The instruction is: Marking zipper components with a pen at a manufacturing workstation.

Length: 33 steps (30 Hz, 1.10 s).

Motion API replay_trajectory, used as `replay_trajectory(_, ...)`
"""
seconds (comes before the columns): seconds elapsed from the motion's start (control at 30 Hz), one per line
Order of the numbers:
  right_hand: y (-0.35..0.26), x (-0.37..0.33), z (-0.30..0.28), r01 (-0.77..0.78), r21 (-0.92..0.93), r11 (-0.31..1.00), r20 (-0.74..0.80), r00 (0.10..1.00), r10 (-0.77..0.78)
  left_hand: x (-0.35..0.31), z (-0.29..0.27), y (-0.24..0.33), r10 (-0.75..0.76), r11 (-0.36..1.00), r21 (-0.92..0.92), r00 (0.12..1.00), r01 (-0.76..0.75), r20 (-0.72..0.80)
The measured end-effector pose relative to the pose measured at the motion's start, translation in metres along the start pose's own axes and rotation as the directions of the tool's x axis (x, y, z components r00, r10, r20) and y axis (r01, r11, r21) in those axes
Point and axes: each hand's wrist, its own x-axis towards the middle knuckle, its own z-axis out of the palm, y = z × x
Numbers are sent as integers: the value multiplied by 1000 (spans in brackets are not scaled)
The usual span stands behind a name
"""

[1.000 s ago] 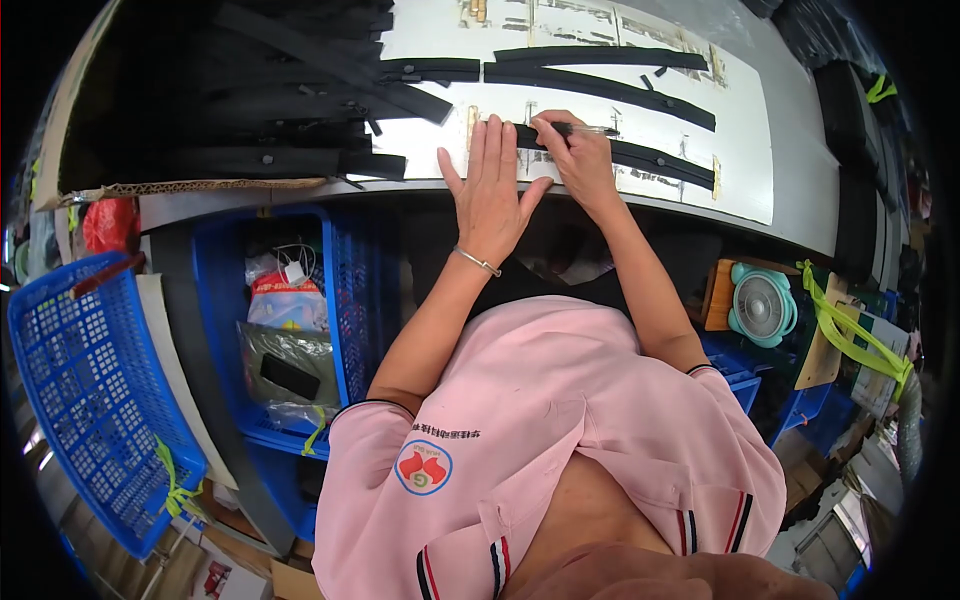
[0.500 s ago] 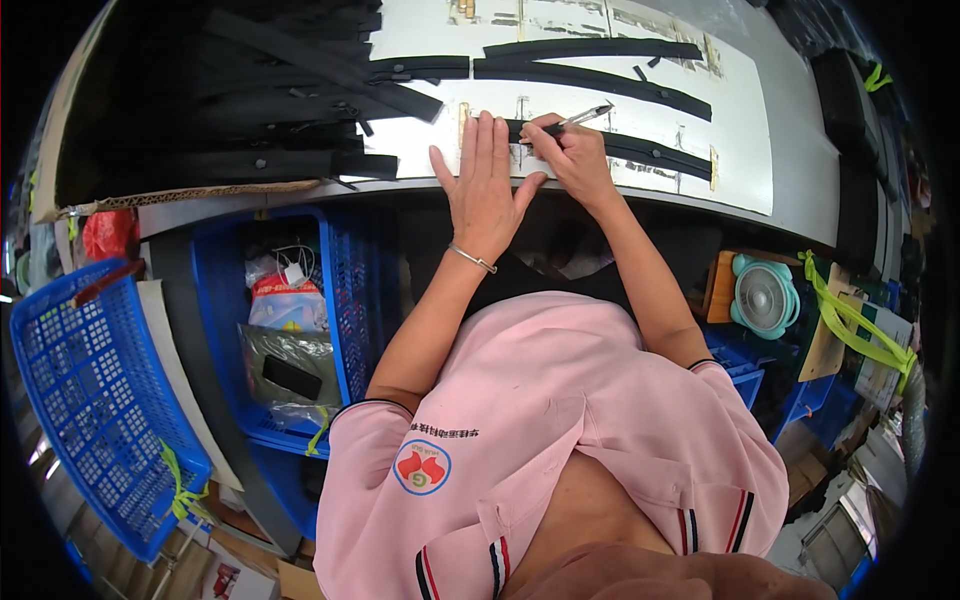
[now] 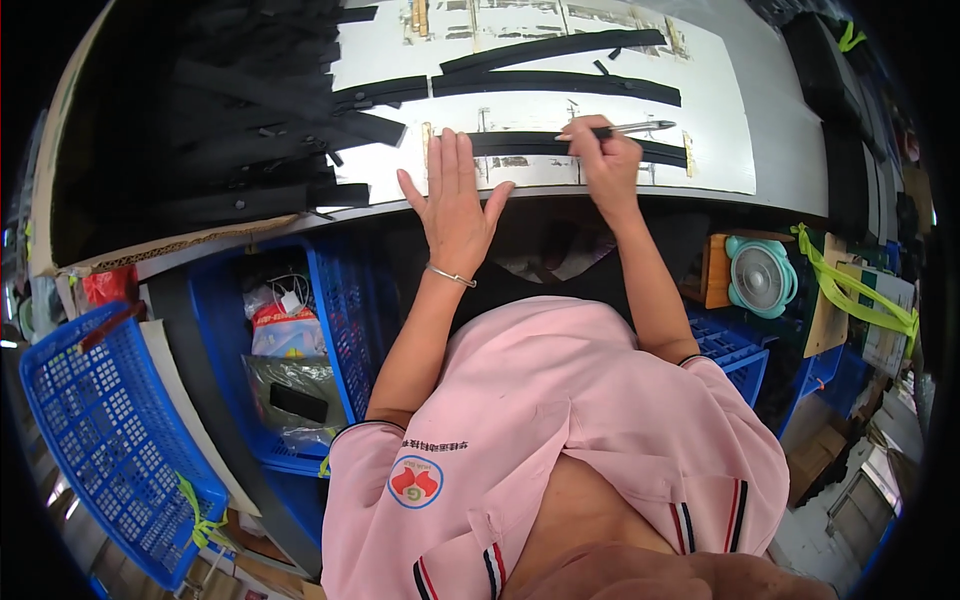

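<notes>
On the white marked board (image 3: 715, 110), a black zipper strip (image 3: 520, 143) lies straight across near the front edge. My left hand (image 3: 458, 210) lies flat with its fingers outstretched, the fingertips pressing the strip's left end. In my right hand (image 3: 610, 170) is a pen (image 3: 645, 126), pinched between thumb and fingers, its slim clear end pointing right. The right hand rests over the strip, right of its middle; its fingers partly hide the strip there. Farther back lie another long black strip (image 3: 560, 85) and a slanting one (image 3: 550, 50).
A heap of black strips (image 3: 230, 130) fills the left of the table beside a cardboard edge (image 3: 190, 238). Below stand a blue crate (image 3: 350, 330) with bags and a phone, and a blue basket (image 3: 100, 400). A small fan (image 3: 762, 278) sits at the right, under the table.
My right hand has moved right along the strip with the pen, away from my left hand. The left hand stays on the strip's left end. The whole view has shifted slightly.
</notes>
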Motion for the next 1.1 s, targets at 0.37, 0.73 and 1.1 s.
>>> replay_trajectory(0.37, 31, 5, -19, 48, -245, 968, -29, 998, -56, 0, 1, 1, 16, 1000, 6, 1000, -16, 0)
replay_trajectory(0.73, 38, 6, -20, 162, -405, 900, 25, 986, -166, 18, 0, 44, 89, 982, -156, 991, -104, -104)
replay_trajectory(1.1, 33, 3, -24, 69, -123, 990, 23, 997, -67, 52, 36, 65, 83, 873, -446, 962, -196, -261)
